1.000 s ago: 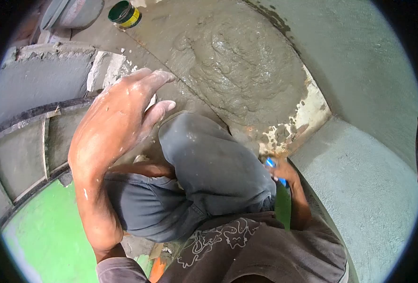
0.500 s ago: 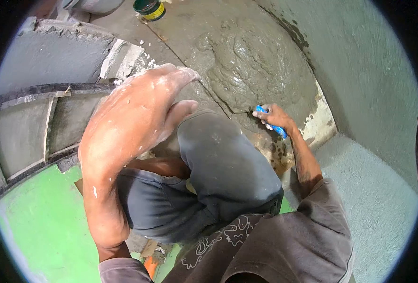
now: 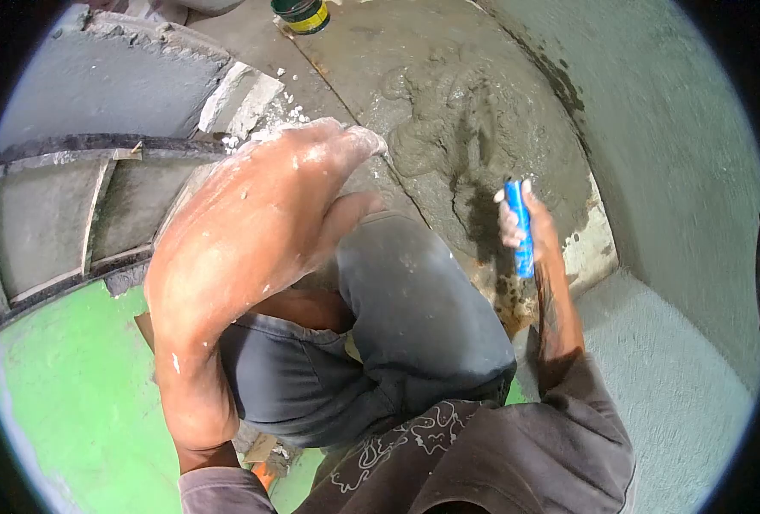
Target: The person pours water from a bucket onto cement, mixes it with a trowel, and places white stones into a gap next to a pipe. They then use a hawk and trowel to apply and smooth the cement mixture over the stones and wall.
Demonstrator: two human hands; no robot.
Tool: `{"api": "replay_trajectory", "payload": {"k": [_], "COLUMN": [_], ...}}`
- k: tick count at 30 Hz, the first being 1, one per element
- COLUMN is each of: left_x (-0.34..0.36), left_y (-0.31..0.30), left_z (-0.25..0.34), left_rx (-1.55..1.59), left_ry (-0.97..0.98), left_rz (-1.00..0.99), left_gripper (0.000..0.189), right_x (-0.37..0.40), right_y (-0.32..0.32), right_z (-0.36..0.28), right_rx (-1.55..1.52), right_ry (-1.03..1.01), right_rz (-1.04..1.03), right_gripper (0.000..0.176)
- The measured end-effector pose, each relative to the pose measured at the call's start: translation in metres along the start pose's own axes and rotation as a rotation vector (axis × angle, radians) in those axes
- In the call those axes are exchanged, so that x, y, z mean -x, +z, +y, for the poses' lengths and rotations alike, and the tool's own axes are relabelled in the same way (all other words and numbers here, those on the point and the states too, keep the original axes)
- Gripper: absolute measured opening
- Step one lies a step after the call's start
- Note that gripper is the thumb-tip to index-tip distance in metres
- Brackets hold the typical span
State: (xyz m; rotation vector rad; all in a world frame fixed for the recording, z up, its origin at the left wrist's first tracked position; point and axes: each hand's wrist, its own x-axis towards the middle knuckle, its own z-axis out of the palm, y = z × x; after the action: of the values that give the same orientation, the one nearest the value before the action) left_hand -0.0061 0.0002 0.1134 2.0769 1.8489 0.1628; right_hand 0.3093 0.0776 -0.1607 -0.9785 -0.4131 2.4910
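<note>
Wet grey cement (image 3: 448, 111) lies in a heap on the floor, with a dark furrow running through it. At its lower right edge my right hand (image 3: 530, 221) is wrapped round a blue handle (image 3: 520, 227); the tool's far end cannot be made out. My left hand (image 3: 350, 158), dusted with white, hangs bent in front of my left knee, over the seam beside the cement. Its fingers are partly hidden by the wrist and knee, and nothing shows in them.
A dark green tub with a yellow band (image 3: 303, 15) stands at the top. White crumbs (image 3: 290, 111) lie left of the seam. Plastered walls (image 3: 654, 128) rise on the right. A curved grey structure (image 3: 123, 77) is at the left, above a green surface (image 3: 71, 377).
My right hand has moved right and turned the blue handle nearly upright in view. A dark furrow now shows in the cement. The view has shifted slightly.
</note>
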Motion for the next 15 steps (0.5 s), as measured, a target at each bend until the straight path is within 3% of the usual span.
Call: {"api": "replay_trajectory", "payload": {"k": [3, 8, 15], "left_x": [-0.007, -0.005, -0.001], "left_y": [-0.008, -0.005, -0.002], "left_z": [0.001, 0.0, -0.002], "left_rx": [0.008, 0.012, 0.062], "left_ry": [-0.033, -0.028, -0.055], "left_rz": [-0.099, -0.121, -0.099], "left_gripper": [0.036, 0.036, 0.036], "right_x": [0.002, -0.046, -0.078], "right_y": [0.027, 0.012, 0.011], "right_z": [0.027, 0.076, 0.078], "right_rx": [0.515, 1.168, 1.056], "right_ry": [0.084, 0.221, 0.173], "right_rz": [0.128, 0.059, 0.172], "right_gripper": [0.04, 0.048, 0.049]}}
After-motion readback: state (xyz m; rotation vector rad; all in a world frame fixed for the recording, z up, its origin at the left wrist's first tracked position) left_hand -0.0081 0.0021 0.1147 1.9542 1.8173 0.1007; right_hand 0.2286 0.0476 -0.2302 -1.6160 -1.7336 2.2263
